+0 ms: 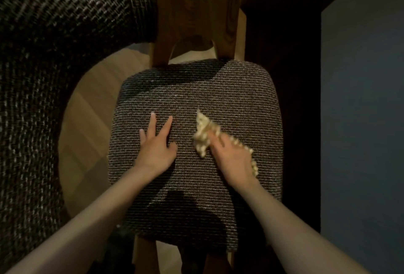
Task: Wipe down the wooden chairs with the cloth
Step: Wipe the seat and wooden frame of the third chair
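Note:
A wooden chair stands right below me, its backrest [196,11] at the top of the head view and its woven grey-brown seat cushion [218,90] filling the middle. My left hand [156,144] lies flat on the cushion with the fingers spread and holds nothing. To its right, my right hand [231,155] presses a pale cream, dotted cloth [204,133] onto the cushion. The cloth bunches out past the fingertips, and a strip of it trails along the outer edge of that hand.
A second seat in the same woven fabric [43,66] curves along the left side, close to the chair. Light wooden floor [85,131] shows between them. A dark wooden upright [284,55] and a blue-grey panel [363,120] stand on the right.

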The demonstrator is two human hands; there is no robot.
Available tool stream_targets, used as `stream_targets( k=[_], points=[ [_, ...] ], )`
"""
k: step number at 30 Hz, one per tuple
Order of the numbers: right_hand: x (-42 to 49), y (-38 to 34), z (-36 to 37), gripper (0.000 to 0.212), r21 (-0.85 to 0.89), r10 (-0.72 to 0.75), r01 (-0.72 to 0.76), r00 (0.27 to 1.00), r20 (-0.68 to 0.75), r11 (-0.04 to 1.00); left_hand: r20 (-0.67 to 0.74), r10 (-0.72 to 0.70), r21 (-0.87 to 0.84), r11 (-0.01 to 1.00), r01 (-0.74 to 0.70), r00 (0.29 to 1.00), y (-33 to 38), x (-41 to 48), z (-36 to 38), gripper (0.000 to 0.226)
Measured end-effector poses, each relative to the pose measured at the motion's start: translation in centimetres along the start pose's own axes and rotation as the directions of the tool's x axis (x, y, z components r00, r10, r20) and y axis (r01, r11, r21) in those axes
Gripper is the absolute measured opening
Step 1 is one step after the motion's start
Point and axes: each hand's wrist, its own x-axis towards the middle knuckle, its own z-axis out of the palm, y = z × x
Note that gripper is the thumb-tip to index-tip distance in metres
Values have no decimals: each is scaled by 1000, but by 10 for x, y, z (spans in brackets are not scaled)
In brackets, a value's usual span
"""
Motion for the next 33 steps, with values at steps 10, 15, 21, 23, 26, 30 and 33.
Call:
stream_targets(
  k=[10,15,21,23,26,30,33],
  points=[
    [141,25,-35,31,165,755,-738,623,-204,654,-49,-12,61,998,15,999,6,18,-9,67],
    [111,-55,9,30,74,42,-38,997,-60,997,29,22,147,989,-26,999,-17,2,-7,72],
    [88,6,-20,34,-78,124,-122,992,22,989,89,-80,128,989,68,993,-43,-16,-12,71],
    [84,28,-32,29,-17,542,-546,835,-99,838,78,-67,138,989,56,995,-45,-20,-10,74],
    [98,10,-26,32,145,788,-779,576,-215,610,75,-23,105,994,15,997,-54,-23,-7,75],
    [125,-47,-7,26,125,533,-519,828,-171,846,44,56,123,991,-61,997,-78,-27,-7,75],
    [138,-81,8,26,-1,39,-39,992,-122,999,15,99,170,980,-100,995,-89,-28,-7,71]
  ],
)
